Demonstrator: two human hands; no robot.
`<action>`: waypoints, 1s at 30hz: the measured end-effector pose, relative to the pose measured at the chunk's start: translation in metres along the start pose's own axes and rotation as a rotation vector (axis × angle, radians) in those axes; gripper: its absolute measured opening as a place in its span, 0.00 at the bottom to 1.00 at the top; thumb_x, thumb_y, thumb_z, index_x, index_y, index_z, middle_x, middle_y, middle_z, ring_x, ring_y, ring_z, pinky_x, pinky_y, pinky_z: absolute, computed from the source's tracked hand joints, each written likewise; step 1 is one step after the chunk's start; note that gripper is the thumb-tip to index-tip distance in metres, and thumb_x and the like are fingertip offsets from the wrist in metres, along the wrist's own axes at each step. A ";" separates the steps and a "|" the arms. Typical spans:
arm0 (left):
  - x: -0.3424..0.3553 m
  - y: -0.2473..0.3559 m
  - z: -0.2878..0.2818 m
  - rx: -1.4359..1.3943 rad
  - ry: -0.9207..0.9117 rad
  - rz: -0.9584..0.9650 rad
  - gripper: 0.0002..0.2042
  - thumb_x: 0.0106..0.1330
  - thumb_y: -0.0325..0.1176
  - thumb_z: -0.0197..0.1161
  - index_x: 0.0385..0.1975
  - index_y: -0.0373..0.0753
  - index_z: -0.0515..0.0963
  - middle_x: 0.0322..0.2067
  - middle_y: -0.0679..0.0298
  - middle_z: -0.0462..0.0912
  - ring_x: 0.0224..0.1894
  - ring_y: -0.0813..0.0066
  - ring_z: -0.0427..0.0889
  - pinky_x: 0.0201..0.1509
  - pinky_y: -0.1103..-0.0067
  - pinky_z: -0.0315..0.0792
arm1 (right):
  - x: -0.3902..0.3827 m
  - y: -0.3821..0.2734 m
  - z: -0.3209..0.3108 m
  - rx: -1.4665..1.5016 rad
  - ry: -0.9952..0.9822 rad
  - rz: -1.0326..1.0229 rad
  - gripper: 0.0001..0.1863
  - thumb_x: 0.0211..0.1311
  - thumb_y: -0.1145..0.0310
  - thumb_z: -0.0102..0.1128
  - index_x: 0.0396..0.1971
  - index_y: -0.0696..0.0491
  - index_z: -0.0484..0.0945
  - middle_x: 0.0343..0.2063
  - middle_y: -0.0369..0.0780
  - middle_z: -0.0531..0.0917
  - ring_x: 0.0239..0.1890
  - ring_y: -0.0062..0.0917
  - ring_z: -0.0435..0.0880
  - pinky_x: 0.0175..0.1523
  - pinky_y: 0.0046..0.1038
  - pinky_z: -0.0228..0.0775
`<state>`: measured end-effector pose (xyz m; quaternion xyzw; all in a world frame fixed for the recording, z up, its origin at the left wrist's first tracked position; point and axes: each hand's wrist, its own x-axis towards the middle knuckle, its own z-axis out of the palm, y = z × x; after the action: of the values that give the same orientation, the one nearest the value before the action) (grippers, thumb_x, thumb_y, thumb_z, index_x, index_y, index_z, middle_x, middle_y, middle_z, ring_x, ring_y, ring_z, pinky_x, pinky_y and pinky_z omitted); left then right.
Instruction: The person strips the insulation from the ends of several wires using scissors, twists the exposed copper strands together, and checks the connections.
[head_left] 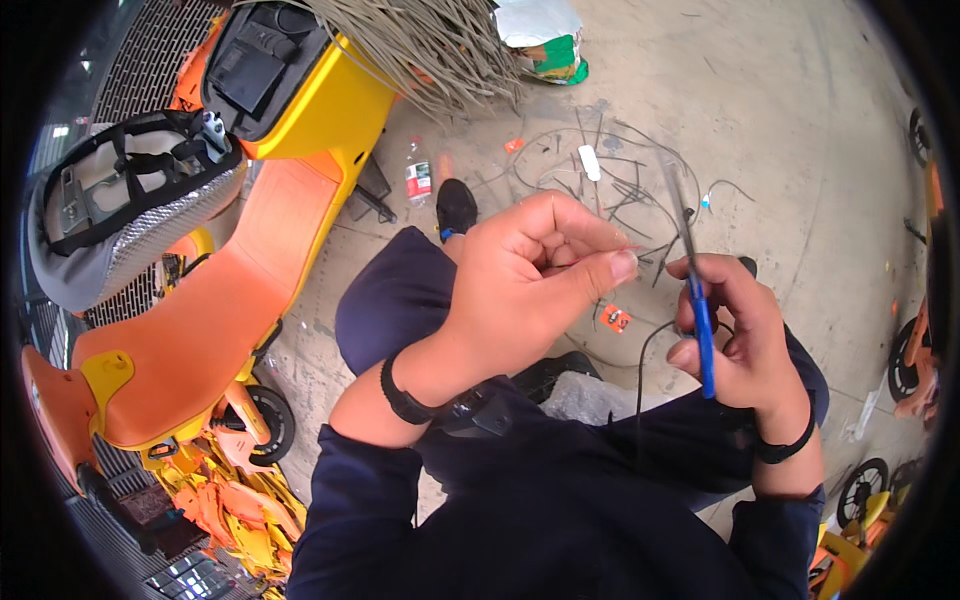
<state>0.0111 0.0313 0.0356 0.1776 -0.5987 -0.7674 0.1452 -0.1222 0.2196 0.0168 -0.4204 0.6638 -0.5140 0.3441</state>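
My left hand [530, 285] is closed, pinching a thin red wire [632, 248] between thumb and fingers, with its tip poking out past the thumb. To its right, my right hand [748, 325] grips scissors by their blue handles [702, 335]. Their grey blades [684, 215] point up and away from me, blurred, and stand apart from the wire. A thin black cable [641, 375] hangs in a curve below my right hand. Inside my left fist, the rest of the wire is hidden.
An orange and yellow scooter body [240, 270] stands at left, its seat [130, 210] tipped over. Grey cables [430, 45] lie bundled above it. On the floor are a plastic bottle [417, 178], cut cable bits [630, 195], an orange label [615, 318] and a white-green bag [550, 45].
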 end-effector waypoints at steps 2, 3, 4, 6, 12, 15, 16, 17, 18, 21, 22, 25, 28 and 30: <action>0.002 0.000 -0.001 0.043 -0.007 -0.004 0.05 0.59 0.22 0.65 0.31 0.32 0.74 0.29 0.63 0.82 0.31 0.80 0.83 0.35 0.86 0.74 | 0.000 -0.003 0.002 -0.094 0.005 -0.010 0.33 0.40 0.64 0.77 0.47 0.60 0.72 0.24 0.37 0.77 0.24 0.19 0.73 0.31 0.20 0.67; 0.003 0.001 0.000 0.071 -0.010 -0.025 0.05 0.59 0.22 0.65 0.31 0.32 0.75 0.29 0.62 0.82 0.32 0.80 0.83 0.35 0.86 0.74 | -0.001 -0.002 0.003 -0.137 0.022 -0.057 0.34 0.38 0.64 0.78 0.46 0.60 0.72 0.26 0.39 0.77 0.24 0.21 0.74 0.30 0.22 0.68; 0.004 0.001 0.001 0.100 -0.013 -0.046 0.05 0.59 0.22 0.65 0.31 0.32 0.75 0.29 0.62 0.83 0.32 0.80 0.83 0.36 0.86 0.74 | -0.002 -0.002 0.003 -0.142 0.018 -0.052 0.34 0.38 0.64 0.78 0.46 0.60 0.72 0.26 0.39 0.77 0.24 0.21 0.74 0.30 0.22 0.68; 0.004 0.003 0.001 0.123 -0.003 -0.043 0.05 0.59 0.22 0.65 0.31 0.32 0.75 0.29 0.61 0.83 0.32 0.80 0.83 0.36 0.86 0.74 | -0.001 -0.002 0.005 -0.219 0.071 -0.128 0.33 0.37 0.63 0.78 0.45 0.59 0.73 0.26 0.39 0.77 0.24 0.22 0.74 0.30 0.22 0.68; 0.005 0.000 0.001 0.109 0.015 -0.013 0.05 0.59 0.22 0.65 0.32 0.32 0.75 0.29 0.61 0.83 0.32 0.81 0.83 0.35 0.87 0.73 | -0.003 -0.012 -0.007 -0.263 0.154 -0.030 0.32 0.37 0.61 0.77 0.44 0.58 0.74 0.26 0.38 0.76 0.23 0.22 0.73 0.30 0.23 0.68; 0.005 -0.002 0.002 0.145 0.009 -0.002 0.08 0.59 0.21 0.65 0.35 0.32 0.74 0.30 0.61 0.83 0.32 0.81 0.82 0.35 0.87 0.73 | -0.004 -0.010 -0.006 -0.228 0.075 -0.047 0.32 0.37 0.61 0.77 0.44 0.58 0.74 0.25 0.38 0.75 0.23 0.22 0.73 0.30 0.22 0.68; 0.005 -0.003 0.003 0.166 0.007 -0.007 0.09 0.58 0.20 0.65 0.36 0.31 0.73 0.30 0.61 0.83 0.32 0.82 0.82 0.35 0.87 0.73 | -0.004 -0.009 -0.002 -0.178 0.047 -0.072 0.33 0.37 0.61 0.77 0.44 0.58 0.74 0.25 0.38 0.75 0.23 0.22 0.73 0.30 0.22 0.68; 0.005 -0.003 0.003 0.165 0.005 -0.008 0.09 0.58 0.20 0.65 0.36 0.31 0.73 0.30 0.61 0.83 0.32 0.82 0.82 0.35 0.87 0.73 | -0.002 -0.010 0.002 -0.187 0.047 -0.074 0.32 0.38 0.63 0.77 0.44 0.59 0.73 0.24 0.38 0.76 0.23 0.22 0.74 0.30 0.22 0.69; 0.006 -0.004 0.003 0.181 0.003 -0.001 0.11 0.58 0.20 0.65 0.38 0.31 0.72 0.30 0.61 0.83 0.32 0.83 0.81 0.34 0.88 0.72 | -0.002 -0.012 0.003 -0.187 0.049 -0.073 0.32 0.38 0.63 0.77 0.44 0.59 0.73 0.24 0.38 0.76 0.23 0.22 0.74 0.30 0.22 0.69; 0.005 -0.008 0.003 0.213 -0.001 0.027 0.13 0.57 0.18 0.65 0.39 0.31 0.71 0.30 0.62 0.84 0.31 0.85 0.80 0.33 0.89 0.70 | -0.001 -0.016 0.005 -0.256 0.013 -0.049 0.29 0.40 0.66 0.76 0.44 0.61 0.73 0.24 0.38 0.76 0.23 0.23 0.75 0.31 0.23 0.69; 0.005 -0.008 0.003 0.226 -0.003 0.048 0.14 0.56 0.18 0.66 0.40 0.32 0.70 0.30 0.62 0.84 0.31 0.86 0.79 0.32 0.89 0.68 | 0.000 -0.016 0.006 -0.254 0.014 -0.051 0.29 0.40 0.66 0.76 0.44 0.61 0.73 0.24 0.38 0.76 0.23 0.23 0.75 0.31 0.23 0.69; 0.005 -0.004 0.006 0.278 -0.024 0.057 0.12 0.56 0.18 0.66 0.38 0.32 0.72 0.30 0.62 0.84 0.31 0.86 0.79 0.32 0.89 0.69 | -0.001 -0.016 0.005 -0.261 0.012 -0.076 0.30 0.40 0.65 0.76 0.44 0.61 0.73 0.24 0.38 0.76 0.22 0.23 0.75 0.30 0.23 0.70; 0.006 -0.008 0.001 0.330 -0.085 0.057 0.11 0.55 0.17 0.66 0.35 0.33 0.73 0.30 0.62 0.84 0.31 0.87 0.79 0.33 0.89 0.70 | -0.002 -0.013 0.006 -0.265 0.025 -0.080 0.30 0.40 0.66 0.77 0.44 0.61 0.73 0.24 0.38 0.76 0.21 0.23 0.75 0.29 0.23 0.70; 0.006 -0.008 0.004 0.315 -0.064 0.061 0.10 0.55 0.17 0.66 0.34 0.33 0.73 0.30 0.63 0.84 0.31 0.87 0.80 0.34 0.89 0.70 | -0.002 -0.012 0.006 -0.288 0.027 -0.102 0.31 0.40 0.66 0.77 0.44 0.62 0.73 0.23 0.38 0.77 0.21 0.23 0.76 0.29 0.22 0.70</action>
<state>0.0040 0.0342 0.0281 0.1555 -0.7211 -0.6645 0.1197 -0.1137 0.2176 0.0276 -0.4917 0.7130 -0.4360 0.2446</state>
